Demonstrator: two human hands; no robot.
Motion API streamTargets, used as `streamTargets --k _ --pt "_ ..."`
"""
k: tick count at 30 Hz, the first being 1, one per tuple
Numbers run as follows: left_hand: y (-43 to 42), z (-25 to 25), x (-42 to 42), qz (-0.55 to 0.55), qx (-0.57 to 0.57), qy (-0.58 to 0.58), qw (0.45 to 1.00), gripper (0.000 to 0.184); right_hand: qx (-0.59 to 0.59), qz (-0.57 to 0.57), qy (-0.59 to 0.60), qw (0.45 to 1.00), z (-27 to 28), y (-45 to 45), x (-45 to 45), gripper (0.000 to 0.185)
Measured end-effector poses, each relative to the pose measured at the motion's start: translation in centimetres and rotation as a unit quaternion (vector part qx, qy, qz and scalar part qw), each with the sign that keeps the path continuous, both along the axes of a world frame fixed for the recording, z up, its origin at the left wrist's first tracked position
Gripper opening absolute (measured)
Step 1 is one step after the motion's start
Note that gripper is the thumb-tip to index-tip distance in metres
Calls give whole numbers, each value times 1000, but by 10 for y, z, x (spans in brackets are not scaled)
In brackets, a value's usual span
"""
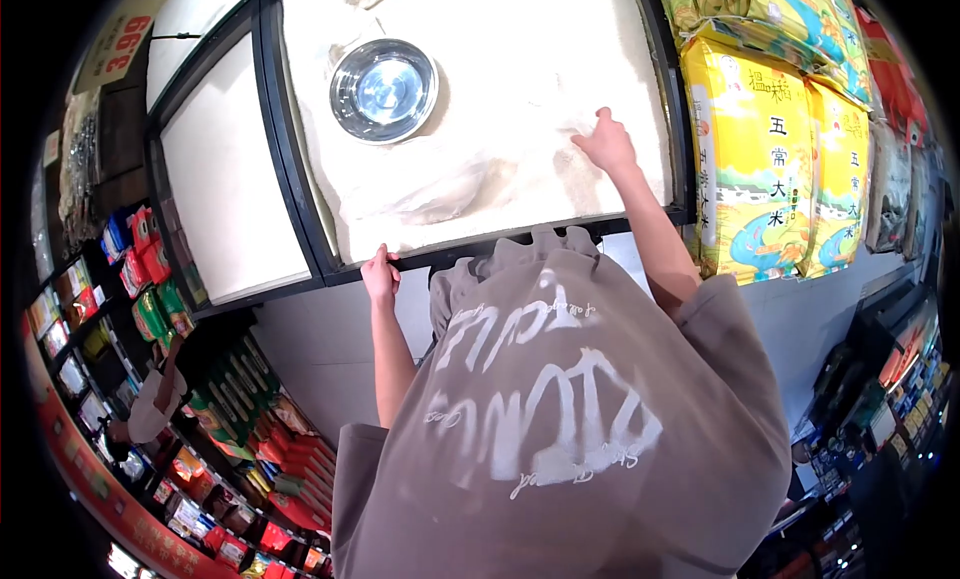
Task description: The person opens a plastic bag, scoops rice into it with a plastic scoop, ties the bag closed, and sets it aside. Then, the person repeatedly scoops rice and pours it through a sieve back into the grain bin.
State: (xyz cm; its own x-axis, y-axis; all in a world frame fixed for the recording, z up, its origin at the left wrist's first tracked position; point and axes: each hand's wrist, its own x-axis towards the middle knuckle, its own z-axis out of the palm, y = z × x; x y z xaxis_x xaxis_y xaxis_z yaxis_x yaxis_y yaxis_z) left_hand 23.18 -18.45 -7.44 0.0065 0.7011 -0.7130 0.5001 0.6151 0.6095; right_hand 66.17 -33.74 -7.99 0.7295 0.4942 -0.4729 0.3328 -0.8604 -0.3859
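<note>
White rice (pixel 600 39) fills a black-framed bin (pixel 275 129) in front of me. A shiny steel bowl (pixel 384 91) rests on the rice towards the left. Below the bowl, a crumpled clear plastic bag (pixel 430 191) lies on the rice. My left hand (pixel 380 275) is at the bin's near edge, its fingers curled closed; whatever they hold, if anything, is too small to make out. Over the right part of the rice reaches my right hand (pixel 607 144), thumb and fingers apart, with nothing visible between them.
Yellow rice bags (pixel 755 159) stand stacked just right of the bin. A second bin (pixel 235 169) of white grain adjoins on the left. Shelves of packaged goods (pixel 215 519) and another person (pixel 155 404) are at lower left. A price sign (pixel 122 41) hangs upper left.
</note>
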Motion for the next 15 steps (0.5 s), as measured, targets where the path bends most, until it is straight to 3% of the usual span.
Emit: streamTargets --k 2,4,8,10,14,15 --pt "-1 -1 -3 -1 0 3 1000 40 -5 -6 2 1000 -25 21 -5 42" --pt "-1 -1 -1 -2 4 4 1000 40 -41 0 103 994 -37 35 -3 42" --pt "-2 -4 -2 21 3 2 1000 40 -34 -15 74 997 -27 5 -9 39" --pt "-1 -3 -2 17 0 4 1000 41 35 -34 37 998 -19 -28 -9 39" --pt "-7 16 12 -80 -32 -15 996 40 89 -3 -5 996 -21 -73 -3 37" --pt "-19 20 21 -197 -46 -42 978 35 102 -35 53 993 -12 -74 -1 37"
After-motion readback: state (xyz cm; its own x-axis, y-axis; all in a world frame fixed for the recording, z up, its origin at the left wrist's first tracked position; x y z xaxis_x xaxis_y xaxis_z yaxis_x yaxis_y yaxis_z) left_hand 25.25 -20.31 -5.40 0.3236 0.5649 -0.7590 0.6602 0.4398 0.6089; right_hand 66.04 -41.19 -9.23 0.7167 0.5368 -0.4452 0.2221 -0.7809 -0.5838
